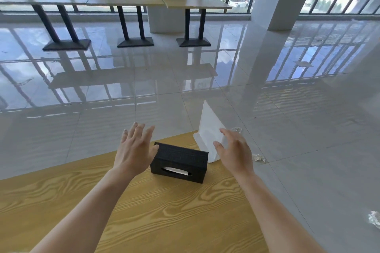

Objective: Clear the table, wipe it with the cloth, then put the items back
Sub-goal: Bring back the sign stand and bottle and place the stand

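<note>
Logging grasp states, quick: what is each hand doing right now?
Left hand: open, fingers spread, holding nothing.
Right hand: open, fingers spread, holding nothing.

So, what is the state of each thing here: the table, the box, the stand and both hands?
Table, not yet cleared.
Box, on the table, a tissue showing in its slot.
Stand, upright at the table's far corner.
Left hand, open, fingers spread, by the box's left end.
Right hand, open, in front of the stand.
</note>
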`<state>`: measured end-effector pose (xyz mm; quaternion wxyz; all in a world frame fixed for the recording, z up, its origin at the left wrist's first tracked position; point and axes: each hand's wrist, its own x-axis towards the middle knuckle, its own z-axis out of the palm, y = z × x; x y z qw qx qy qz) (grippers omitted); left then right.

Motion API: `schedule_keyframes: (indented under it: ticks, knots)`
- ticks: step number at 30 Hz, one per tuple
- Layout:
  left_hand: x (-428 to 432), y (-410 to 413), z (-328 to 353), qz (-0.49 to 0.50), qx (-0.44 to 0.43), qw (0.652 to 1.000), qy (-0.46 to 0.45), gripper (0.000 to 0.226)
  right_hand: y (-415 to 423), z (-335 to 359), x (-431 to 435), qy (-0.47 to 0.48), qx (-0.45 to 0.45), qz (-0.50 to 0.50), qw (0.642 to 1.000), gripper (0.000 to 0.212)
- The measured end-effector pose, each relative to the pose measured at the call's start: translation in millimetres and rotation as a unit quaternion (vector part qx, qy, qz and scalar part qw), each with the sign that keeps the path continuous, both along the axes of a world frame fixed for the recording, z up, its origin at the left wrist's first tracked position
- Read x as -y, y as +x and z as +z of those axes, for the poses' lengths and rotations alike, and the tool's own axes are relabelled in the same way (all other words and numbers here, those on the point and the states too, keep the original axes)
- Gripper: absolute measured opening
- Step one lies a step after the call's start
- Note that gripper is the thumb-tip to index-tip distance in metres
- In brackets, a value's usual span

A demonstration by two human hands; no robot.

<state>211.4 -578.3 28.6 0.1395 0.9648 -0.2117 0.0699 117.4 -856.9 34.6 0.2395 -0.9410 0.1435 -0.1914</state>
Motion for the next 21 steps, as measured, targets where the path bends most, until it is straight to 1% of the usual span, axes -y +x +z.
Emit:
schedule_keyframes:
  ticks: [5, 9, 16, 21]
  knots:
    - [-30.3, -27.6, 9.1, 0.026, 0.003, 1.0, 0.006, 0.064, -7.6, 15.7, -31.1, -0.028, -0.017, 0.053, 0.998, 0.046]
    - [-63.8, -44.3, 18.1, 0.054, -0.003, 0.998, 0.01, 0.067, -9.5, 28.3, -66.7, -0.056, -0.052, 0.096, 0.992, 0.049]
    - [-125.1, -61.6, 39.7, 0.057, -0.002, 0.998, 0.018, 0.069, -15.3, 47.6, -142.3, -0.077, -0.081, 0.113, 0.987, 0.05]
    - [-171.0, -73.7, 50.6, 0.058, 0.006, 0.998, 0.008, 0.069, -25.0, 58.0, -194.8, -0.085, -0.081, 0.113, 0.987, 0.049]
